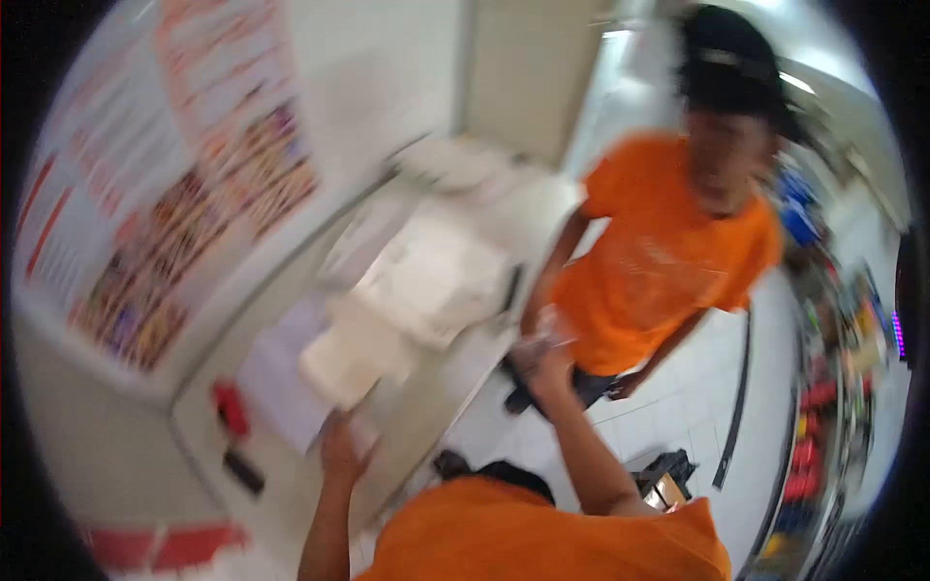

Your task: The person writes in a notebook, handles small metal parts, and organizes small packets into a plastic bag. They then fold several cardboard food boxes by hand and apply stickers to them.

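Note:
The whole view is smeared by motion. My left hand [344, 450] is at the near side of the table, by the edge of a pale lilac sheet [276, 373]; its fingers are blurred. Just beyond it lies a cream-coloured flat piece [354, 349], with a bright white flat item [436, 276] farther back. My right hand [550, 370] reaches out past the table edge and meets the hand of a person in an orange shirt [659, 252]. A small, clear, plastic-looking thing [554, 329] shows at the two hands, with my fingers closed about it.
On the table [208, 465] lie a red object [231, 409] and a black object [243, 471]. A printed poster [194, 242] hangs on the left wall. A black bag [670, 469] and a box sit on the tiled floor, and stocked shelves [823, 426] line the right.

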`<state>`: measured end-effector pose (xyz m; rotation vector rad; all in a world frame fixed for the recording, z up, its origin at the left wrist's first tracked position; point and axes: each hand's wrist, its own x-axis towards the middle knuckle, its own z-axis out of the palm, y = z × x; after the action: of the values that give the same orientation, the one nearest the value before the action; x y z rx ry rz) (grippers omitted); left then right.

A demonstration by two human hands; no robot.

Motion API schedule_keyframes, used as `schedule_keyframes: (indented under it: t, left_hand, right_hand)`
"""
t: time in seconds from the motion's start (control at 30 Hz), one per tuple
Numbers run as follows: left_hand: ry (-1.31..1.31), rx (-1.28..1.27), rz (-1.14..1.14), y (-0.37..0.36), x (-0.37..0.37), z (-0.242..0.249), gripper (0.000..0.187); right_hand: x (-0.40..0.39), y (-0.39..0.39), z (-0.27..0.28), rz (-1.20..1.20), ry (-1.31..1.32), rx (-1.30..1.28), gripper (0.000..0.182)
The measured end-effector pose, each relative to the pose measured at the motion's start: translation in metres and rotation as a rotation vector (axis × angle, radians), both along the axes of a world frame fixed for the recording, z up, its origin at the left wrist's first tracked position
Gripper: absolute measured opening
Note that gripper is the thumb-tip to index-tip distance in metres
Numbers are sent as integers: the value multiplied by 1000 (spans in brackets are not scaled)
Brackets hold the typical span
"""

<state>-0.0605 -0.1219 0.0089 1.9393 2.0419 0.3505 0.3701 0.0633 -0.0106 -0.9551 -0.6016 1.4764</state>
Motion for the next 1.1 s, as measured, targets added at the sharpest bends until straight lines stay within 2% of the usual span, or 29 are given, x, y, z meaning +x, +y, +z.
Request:
schedule_keyframes:
  t: [0.03, 0.07, 0.13, 0.2, 0.27, 0.33, 0.37, 0.43, 0.47, 0.53, 0.57, 0.6, 0.67, 0.7, 0.8, 0.87, 0.9, 0.97, 1.0, 1.07, 1.1]
  left_hand:
    - [18, -13, 26, 2, 3, 7, 99]
    - [49, 74, 57, -5, 2, -11, 103]
    - [164, -409, 113, 4, -5, -16, 117]
    - [222, -404, 159, 6, -11, -50, 120]
    - [267, -404, 204, 9, -10, -57, 122]
    - [216, -472, 347, 9, -2, -48, 123]
    - [215, -466, 343, 6, 3, -40, 123]
    - [3, -358, 418, -4, 11, -13, 118]
    - [5, -350, 416, -9, 12, -21, 118]
    - [130, -87, 328, -13, 11, -57, 99]
    - [191, 37, 282, -23, 8, -67, 90]
    - [189, 32, 280, -30, 7, -60, 90]
    - [11, 13, 262, -32, 13, -26, 83]
    - [3, 10, 255, -34, 11, -26, 83]
    - [-148, 18, 195, -39, -1, -43, 80]
    - [-309, 177, 193, -41, -7, -61, 75]
    - [-306, 162, 187, -40, -15, -75, 75]
    - [-597, 363, 209, -38, -28, -95, 65]
    - [-602, 356, 197, -42, -28, -74, 65]
    - [-1391, 38, 434, -58, -27, -12, 55]
    - [-1391, 30, 425, -65, -27, -18, 55]
  right_hand:
    - [-2, 14, -11, -147, -162, -164, 28]
    - [-19, 3, 30, -243, 54, -104, 26]
    - [-22, 8, 54, -275, 175, -90, 27]
    - [-29, 7, 76, -366, 83, -89, 25]
    - [-26, 15, 58, -404, 105, -15, 21]
    - [-29, 14, 67, -505, 145, -127, 15]
    - [-30, 13, 71, -509, 146, -120, 15]
    - [-30, 7, 71, -496, 192, -88, 24]
    - [-34, -1, 72, -498, 198, -81, 24]
    - [-49, -27, 83, -629, -54, -196, 38]
    - [-56, -44, 83, -582, -122, -185, 48]
    - [-67, -62, 81, -584, -125, -188, 48]
    - [-86, -106, 70, -449, -232, -152, 47]
    - [-98, -130, 66, -386, -330, -182, 47]
    - [-127, -200, 37, -318, -488, -165, 38]
    - [-138, -255, 32, -144, -550, -201, 29]
    - [-147, -283, 37, -97, -510, -189, 26]
    - [-157, -336, 30, 84, -604, -138, 23]
    - [-156, -359, 27, 187, -641, -102, 21]
    - [-157, -399, 40, 234, -647, -114, 21]
    - [-160, -416, 51, 295, -649, -116, 22]
